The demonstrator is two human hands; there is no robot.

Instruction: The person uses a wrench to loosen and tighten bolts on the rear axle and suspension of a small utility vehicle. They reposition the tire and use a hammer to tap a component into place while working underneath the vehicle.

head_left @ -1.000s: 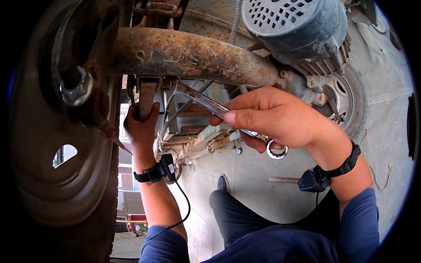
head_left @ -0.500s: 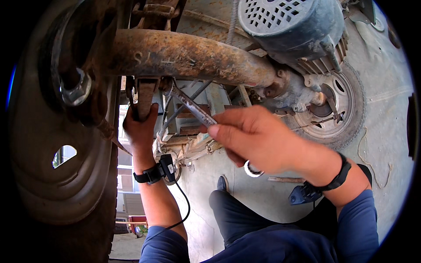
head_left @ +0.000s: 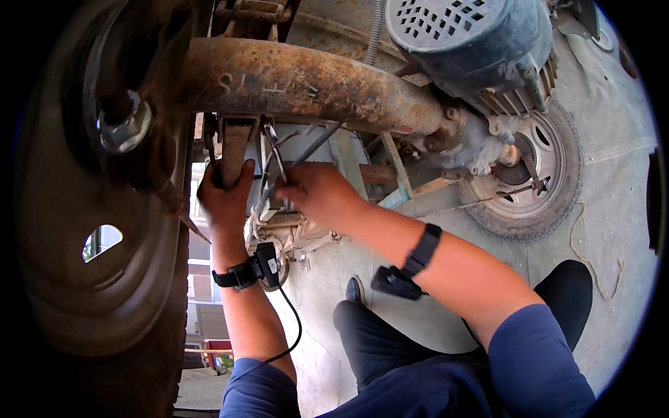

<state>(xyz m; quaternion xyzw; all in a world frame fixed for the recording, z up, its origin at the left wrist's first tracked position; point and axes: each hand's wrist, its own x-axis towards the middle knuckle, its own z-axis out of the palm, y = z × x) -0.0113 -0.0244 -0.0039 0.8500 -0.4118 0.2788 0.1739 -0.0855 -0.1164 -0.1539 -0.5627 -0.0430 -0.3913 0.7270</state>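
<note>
My left hand (head_left: pixel 224 198) is raised under a rusty axle tube (head_left: pixel 306 80) and grips the rusty bracket (head_left: pixel 233 143) that hangs from it. My right hand (head_left: pixel 317 194) is shut on a metal wrench (head_left: pixel 273 150), whose head points up toward the bracket just right of my left hand. Most of the wrench is hidden by my fingers. Both wrists carry black straps with small devices, and a thin cable runs down from the left one.
A large rusty wheel hub with a big nut (head_left: pixel 124 129) fills the left side. A grey-blue motor housing (head_left: pixel 474 42) sits at the top right above a small tyred wheel (head_left: pixel 529 174). Concrete floor (head_left: pixel 613 230) lies below, with my dark trousers and shoe.
My right hand has moved left and up with the wrench, from the middle of the view to right beside my left hand at the bracket. My left hand has stayed on the bracket.
</note>
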